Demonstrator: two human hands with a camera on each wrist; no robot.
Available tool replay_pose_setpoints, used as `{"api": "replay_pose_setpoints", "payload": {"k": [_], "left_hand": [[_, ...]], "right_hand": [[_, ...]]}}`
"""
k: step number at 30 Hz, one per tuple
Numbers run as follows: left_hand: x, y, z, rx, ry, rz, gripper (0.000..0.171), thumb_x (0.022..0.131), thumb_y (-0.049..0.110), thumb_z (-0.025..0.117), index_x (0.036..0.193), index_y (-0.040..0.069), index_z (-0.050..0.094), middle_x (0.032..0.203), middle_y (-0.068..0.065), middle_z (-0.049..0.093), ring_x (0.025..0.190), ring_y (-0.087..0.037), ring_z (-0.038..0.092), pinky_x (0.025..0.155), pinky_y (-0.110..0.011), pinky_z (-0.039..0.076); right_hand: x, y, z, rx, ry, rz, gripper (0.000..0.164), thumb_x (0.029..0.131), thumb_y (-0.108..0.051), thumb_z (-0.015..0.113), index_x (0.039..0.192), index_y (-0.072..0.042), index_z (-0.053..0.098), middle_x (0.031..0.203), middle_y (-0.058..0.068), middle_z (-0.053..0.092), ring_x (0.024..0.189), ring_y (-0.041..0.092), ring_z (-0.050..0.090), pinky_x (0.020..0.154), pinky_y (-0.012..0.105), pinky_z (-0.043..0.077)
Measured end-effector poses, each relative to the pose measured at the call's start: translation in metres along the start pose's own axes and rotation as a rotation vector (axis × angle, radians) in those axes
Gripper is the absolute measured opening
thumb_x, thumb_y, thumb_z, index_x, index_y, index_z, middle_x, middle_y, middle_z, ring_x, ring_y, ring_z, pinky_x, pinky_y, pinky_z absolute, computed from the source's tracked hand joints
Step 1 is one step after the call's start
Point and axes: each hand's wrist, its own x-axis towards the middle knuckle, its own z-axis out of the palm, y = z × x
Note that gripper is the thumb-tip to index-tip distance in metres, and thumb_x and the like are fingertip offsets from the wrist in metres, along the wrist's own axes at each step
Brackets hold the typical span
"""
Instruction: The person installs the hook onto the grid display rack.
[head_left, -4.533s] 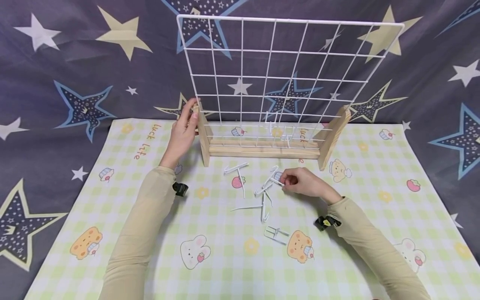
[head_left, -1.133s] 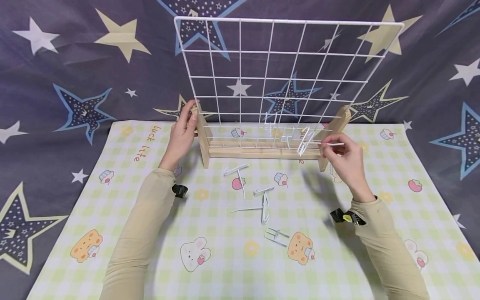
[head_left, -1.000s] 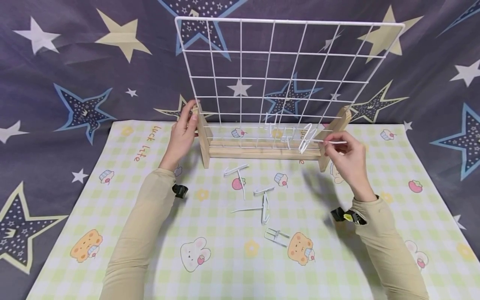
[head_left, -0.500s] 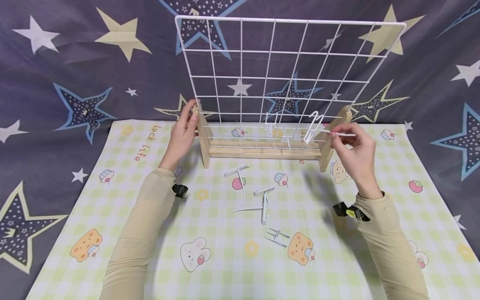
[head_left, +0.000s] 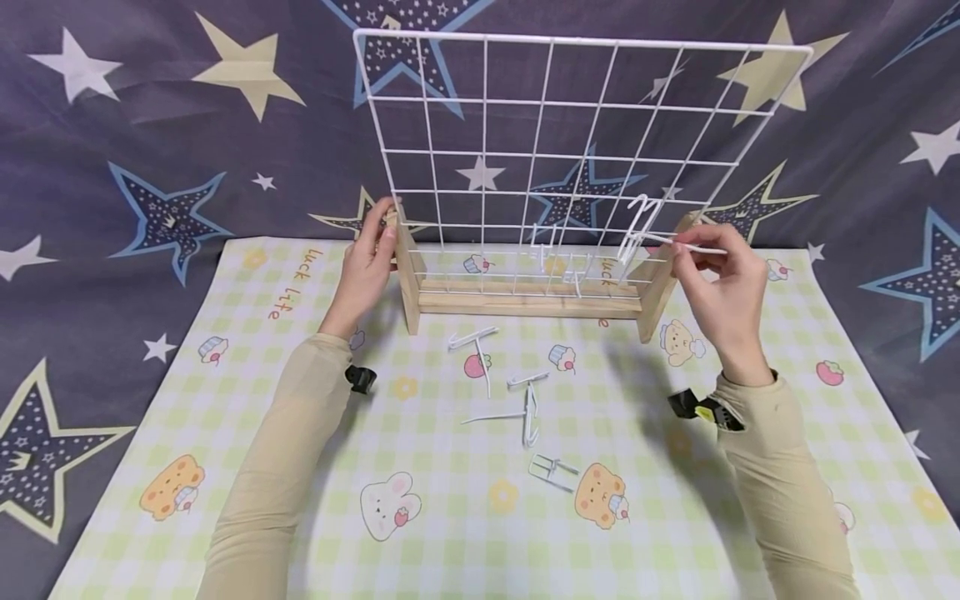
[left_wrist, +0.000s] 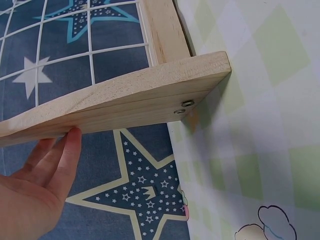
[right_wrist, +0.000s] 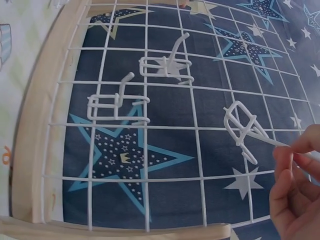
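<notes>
A white wire grid panel (head_left: 483, 103) stands upright in a wooden stand (head_left: 525, 306). My left hand (head_left: 363, 267) grips the stand's left side piece (head_left: 407, 283); the left wrist view shows its fingers (left_wrist: 71, 145) against the wood's edge. My right hand (head_left: 723, 292) pinches a white wire hook (head_left: 637, 232) by its long prong. In the right wrist view, the hook's looped back (right_wrist: 240, 120) overlaps the lower part of the grid. Two similar hooks (right_wrist: 117, 107) hang on the grid beside it, their prongs pointing outward.
Several loose white wire hooks (head_left: 528, 417) lie on the checkered tablecloth (head_left: 450, 542) in front of the stand. A greyer wire hook (head_left: 553, 472) lies nearer the front. Behind the grid hangs a dark star-patterned cloth (head_left: 187, 333).
My right hand picked a hook off the table and carried it to the grid's right part. Over the last second it rose further with the hook. The left hand stayed put.
</notes>
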Motion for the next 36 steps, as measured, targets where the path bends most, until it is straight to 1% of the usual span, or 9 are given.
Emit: {"api": "replay_pose_setpoints", "payload": {"k": [2, 4, 8, 11, 16, 22, 26, 31, 36], "left_hand": [[0.0, 0.0, 0.0, -0.006, 0.001, 0.0, 0.042, 0.106, 0.016, 0.036, 0.147, 0.008, 0.034, 0.118, -0.026, 0.054, 0.099, -0.037, 0.061, 0.083, -0.04, 0.059], [0.0, 0.0, 0.0, -0.01, 0.002, -0.001, 0.042, 0.106, 0.016, 0.036, 0.147, 0.008, 0.035, 0.117, -0.026, 0.054, 0.098, -0.037, 0.061, 0.082, -0.04, 0.059], [0.001, 0.0, 0.0, -0.009, 0.003, -0.002, 0.042, 0.106, 0.016, 0.036, 0.147, 0.008, 0.035, 0.117, -0.026, 0.054, 0.098, -0.037, 0.061, 0.082, -0.041, 0.059], [0.001, 0.0, 0.0, -0.003, 0.001, -0.004, 0.042, 0.106, 0.016, 0.036, 0.147, 0.008, 0.035, 0.118, -0.026, 0.054, 0.098, -0.037, 0.061, 0.083, -0.041, 0.059], [0.0, 0.0, 0.0, -0.001, 0.001, -0.005, 0.042, 0.106, 0.016, 0.036, 0.147, 0.008, 0.035, 0.118, -0.026, 0.054, 0.1, -0.037, 0.061, 0.083, -0.041, 0.059], [0.0, 0.0, 0.0, 0.0, 0.009, 0.005, 0.041, 0.106, 0.016, 0.036, 0.147, 0.008, 0.036, 0.117, -0.026, 0.054, 0.098, -0.037, 0.061, 0.083, -0.044, 0.058], [0.0, -0.001, 0.001, -0.005, 0.012, 0.005, 0.041, 0.106, 0.016, 0.037, 0.146, 0.009, 0.036, 0.116, -0.026, 0.055, 0.097, -0.037, 0.061, 0.082, -0.046, 0.058], [0.0, -0.001, 0.001, 0.004, 0.017, 0.008, 0.041, 0.106, 0.016, 0.037, 0.146, 0.009, 0.037, 0.115, -0.024, 0.056, 0.097, -0.035, 0.061, 0.081, -0.041, 0.059], [0.0, 0.0, 0.001, 0.012, 0.024, 0.014, 0.04, 0.106, 0.016, 0.037, 0.146, 0.009, 0.037, 0.115, -0.024, 0.056, 0.098, -0.035, 0.061, 0.082, -0.042, 0.059]], "right_hand": [[0.003, -0.006, 0.0, -0.011, 0.007, -0.007, 0.01, 0.086, 0.01, 0.06, 0.094, 0.016, 0.063, 0.088, -0.007, 0.063, 0.064, 0.001, 0.059, 0.065, 0.015, 0.052], [0.006, -0.014, 0.0, -0.02, 0.012, -0.022, 0.01, 0.086, 0.009, 0.059, 0.093, 0.016, 0.063, 0.088, -0.006, 0.064, 0.064, 0.0, 0.058, 0.065, 0.015, 0.052], [0.011, -0.031, 0.003, -0.039, 0.013, -0.056, 0.01, 0.087, 0.008, 0.058, 0.092, 0.015, 0.063, 0.087, 0.007, 0.065, 0.065, 0.0, 0.058, 0.065, 0.015, 0.051], [0.014, -0.035, 0.005, -0.068, 0.013, -0.079, 0.009, 0.088, 0.009, 0.058, 0.091, 0.016, 0.063, 0.087, 0.016, 0.065, 0.069, 0.0, 0.058, 0.066, 0.014, 0.051], [0.017, -0.02, 0.007, -0.123, 0.019, -0.132, 0.008, 0.087, 0.009, 0.059, 0.09, 0.016, 0.063, 0.086, 0.023, 0.065, 0.074, -0.001, 0.057, 0.065, 0.012, 0.048], [0.017, 0.004, 0.007, -0.19, -0.007, -0.189, 0.006, 0.086, 0.009, 0.062, 0.091, 0.01, 0.065, 0.086, 0.019, 0.067, 0.075, -0.002, 0.056, 0.06, 0.011, 0.045], [0.013, 0.009, 0.009, -0.201, -0.046, -0.224, 0.008, 0.084, 0.01, 0.065, 0.091, 0.008, 0.067, 0.086, 0.017, 0.067, 0.073, 0.001, 0.056, 0.059, 0.012, 0.044], [0.007, 0.012, 0.012, -0.185, -0.082, -0.257, 0.007, 0.083, 0.009, 0.066, 0.089, 0.006, 0.066, 0.081, 0.016, 0.064, 0.065, 0.008, 0.051, 0.056, 0.015, 0.04], [0.005, 0.012, 0.013, -0.174, -0.086, -0.264, 0.006, 0.084, 0.008, 0.065, 0.089, 0.006, 0.066, 0.081, 0.016, 0.063, 0.064, 0.009, 0.049, 0.057, 0.016, 0.039]]}}
